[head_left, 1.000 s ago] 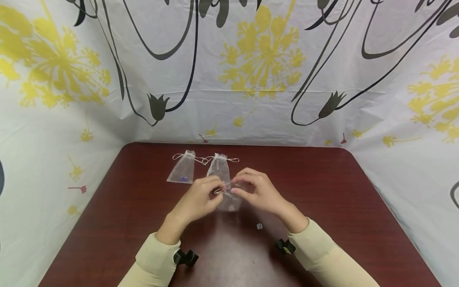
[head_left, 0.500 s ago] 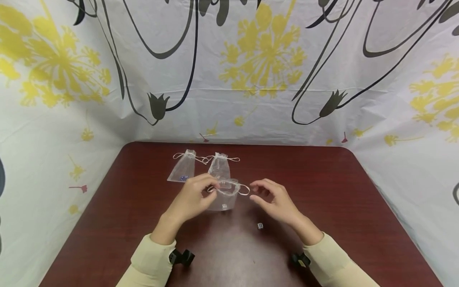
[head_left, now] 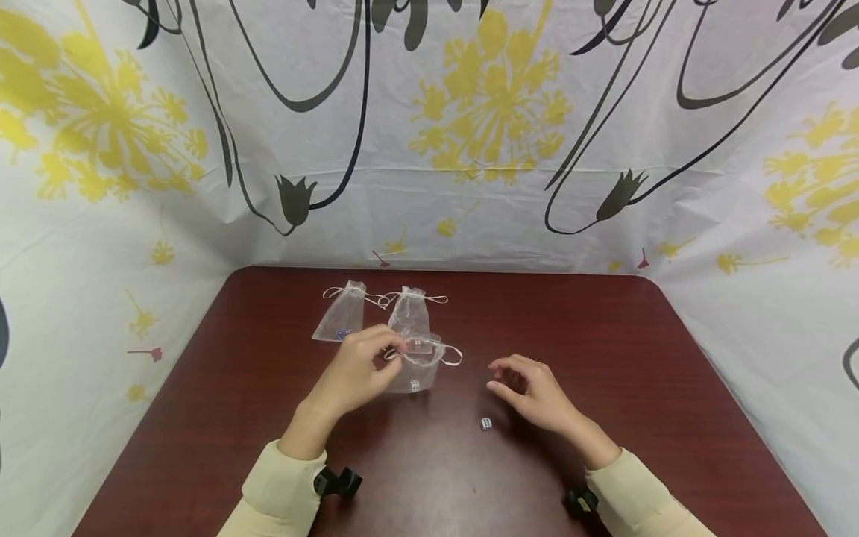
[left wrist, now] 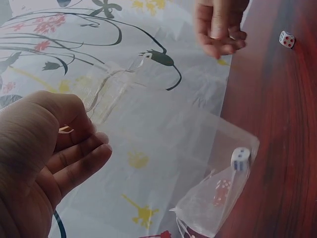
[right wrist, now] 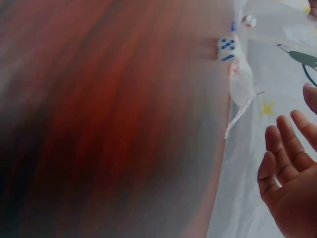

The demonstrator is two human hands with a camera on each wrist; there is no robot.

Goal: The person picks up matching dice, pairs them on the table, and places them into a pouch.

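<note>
My left hand pinches the rim of a sheer white drawstring bag, holding it upright over the table. The mouth of this bag gapes, and its cord loop sticks out to the right. One white die with blue pips lies in its bottom corner in the left wrist view. My right hand is apart from the bag, its fingers loosely bent and holding nothing. Just left of and below that hand, a loose white die sits on the table; the right wrist view shows blue pips on this die.
Behind the held bag, a second drawstring bag lies tied, with red-pipped dice showing in the left wrist view. To its left lies a third tied bag with blue dice. A patterned cloth hangs behind the dark red table.
My right hand has let go of the bag's rim and drawn back to the right, towards the loose die. The left hand keeps its pinch and has shifted slightly left with the bag.
</note>
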